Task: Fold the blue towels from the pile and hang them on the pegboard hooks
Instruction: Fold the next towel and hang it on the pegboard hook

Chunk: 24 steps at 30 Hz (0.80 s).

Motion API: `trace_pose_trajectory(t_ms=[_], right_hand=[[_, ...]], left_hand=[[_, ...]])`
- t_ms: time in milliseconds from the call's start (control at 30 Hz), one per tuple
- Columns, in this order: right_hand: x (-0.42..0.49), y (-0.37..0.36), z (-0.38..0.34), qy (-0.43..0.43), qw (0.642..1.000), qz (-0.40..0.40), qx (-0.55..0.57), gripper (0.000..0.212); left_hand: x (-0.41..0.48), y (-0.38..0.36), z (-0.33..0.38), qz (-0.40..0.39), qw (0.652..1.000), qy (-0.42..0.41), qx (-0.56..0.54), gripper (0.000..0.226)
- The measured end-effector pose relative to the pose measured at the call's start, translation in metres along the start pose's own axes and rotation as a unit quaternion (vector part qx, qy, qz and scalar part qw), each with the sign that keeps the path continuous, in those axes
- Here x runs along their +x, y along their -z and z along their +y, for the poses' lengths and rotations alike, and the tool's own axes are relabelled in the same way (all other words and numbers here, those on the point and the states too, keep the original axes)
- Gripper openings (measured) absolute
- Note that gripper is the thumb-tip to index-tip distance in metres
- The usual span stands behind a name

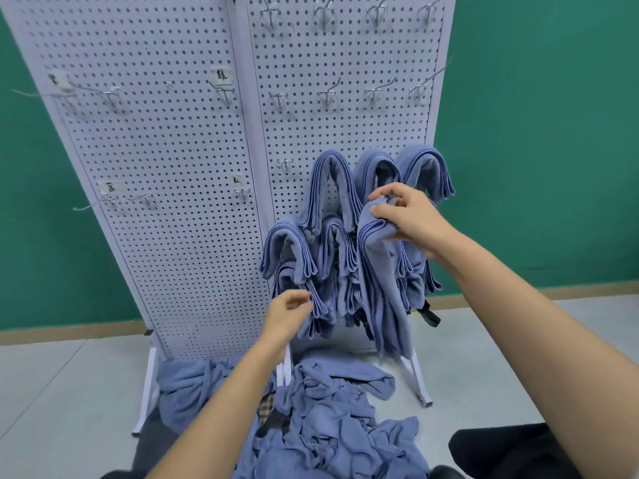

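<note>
A white pegboard (166,174) stands upright on the floor. Several folded blue towels (328,191) hang over hooks on its lower right panel. My right hand (404,216) grips the folded top of a long blue towel (380,288), which hangs down in front of the others. My left hand (287,314) is lower, its fingers loosely curled and touching the edge of a low hanging towel (316,304). A loose pile of blue towels (328,420) lies on the floor at the pegboard's foot.
Bare metal hooks (326,96) line the upper rows of both panels, with small paper labels (221,76) on the left panel. A green wall stands behind. Dark clothing (501,451) lies at the lower right, and a checked cloth (266,411) shows in the pile.
</note>
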State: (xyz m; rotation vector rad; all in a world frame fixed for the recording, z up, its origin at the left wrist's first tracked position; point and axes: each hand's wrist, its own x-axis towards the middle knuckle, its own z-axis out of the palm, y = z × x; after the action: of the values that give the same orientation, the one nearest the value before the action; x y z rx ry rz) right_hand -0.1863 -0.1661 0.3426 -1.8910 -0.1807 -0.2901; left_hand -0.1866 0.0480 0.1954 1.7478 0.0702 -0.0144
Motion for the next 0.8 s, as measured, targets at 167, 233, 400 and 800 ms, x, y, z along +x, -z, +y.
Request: trace_pose_trajectory(t_ms=[167, 233, 400, 800], right_hand=[[-0.001, -0.006, -0.017, 0.027, 0.999, 0.028, 0.004, 0.012], [-0.002, -0.007, -0.023, 0.025, 0.998, 0.04, 0.037, 0.01], [-0.007, 0.003, -0.032, 0.002, 0.98, 0.066, 0.188, 0.009], [-0.018, 0.024, 0.062, -0.125, 0.99, 0.061, -0.021, 0.021]], left_hand=[[-0.025, -0.044, 0.046, -0.056, 0.992, -0.111, -0.035, 0.045], [-0.029, -0.06, 0.054, -0.052, 0.991, -0.125, -0.012, 0.07], [-0.026, -0.07, 0.053, 0.113, 0.978, -0.156, 0.084, 0.068], [-0.007, -0.007, 0.089, 0.17, 0.961, -0.196, 0.093, 0.02]])
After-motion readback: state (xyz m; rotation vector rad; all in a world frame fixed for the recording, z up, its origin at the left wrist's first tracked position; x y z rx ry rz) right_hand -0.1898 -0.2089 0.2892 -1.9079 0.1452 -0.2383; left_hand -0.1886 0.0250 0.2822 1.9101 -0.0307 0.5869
